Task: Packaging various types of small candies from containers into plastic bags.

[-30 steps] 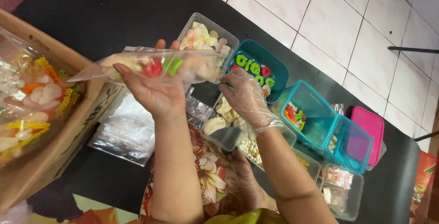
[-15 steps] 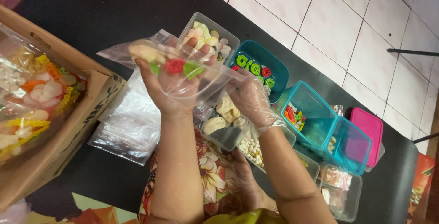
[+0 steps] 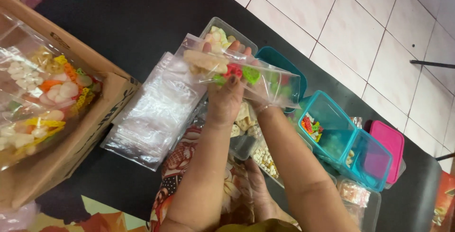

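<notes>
Holding the clear plastic bag [image 3: 239, 73] aloft, you have it above the clear tub of pale crackers [image 3: 226, 37], well off the black desk [image 3: 132, 19]. Your left hand [image 3: 226, 97] is closed on the bag from beneath, fingers curled up its far side. Your right hand [image 3: 265, 106] sits mostly hidden behind the film, so I cannot tell whether it is closed or loose.

I judge the bag light, limp and slippery, and the pale, red and green crackers inside brittle; pinch the film at an empty edge, not across the pieces. Its long axis runs roughly level, from the stack of empty bags [image 3: 151, 113] left of that tub toward the teal boxes [image 3: 343, 139] on the right.
</notes>
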